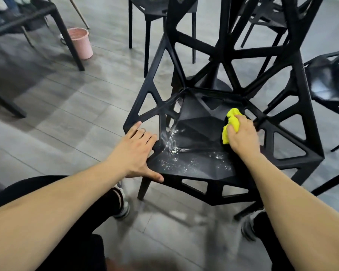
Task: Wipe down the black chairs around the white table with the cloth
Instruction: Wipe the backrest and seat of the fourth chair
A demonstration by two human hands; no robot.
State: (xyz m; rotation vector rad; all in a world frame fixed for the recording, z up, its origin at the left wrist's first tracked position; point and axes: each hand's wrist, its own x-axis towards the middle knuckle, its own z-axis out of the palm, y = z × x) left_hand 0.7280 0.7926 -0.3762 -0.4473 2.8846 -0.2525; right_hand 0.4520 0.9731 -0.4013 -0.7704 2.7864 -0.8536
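Two hands on one black chair (194, 133): right hand (241, 133) grips one cloth (231, 126).

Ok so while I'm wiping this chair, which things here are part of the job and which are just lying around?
Part of the job:
yellow cloth in the right hand
black chair being wiped, steadied by the left hand
other black chairs

Just around:
pink bucket
pole behind it
dark table at left
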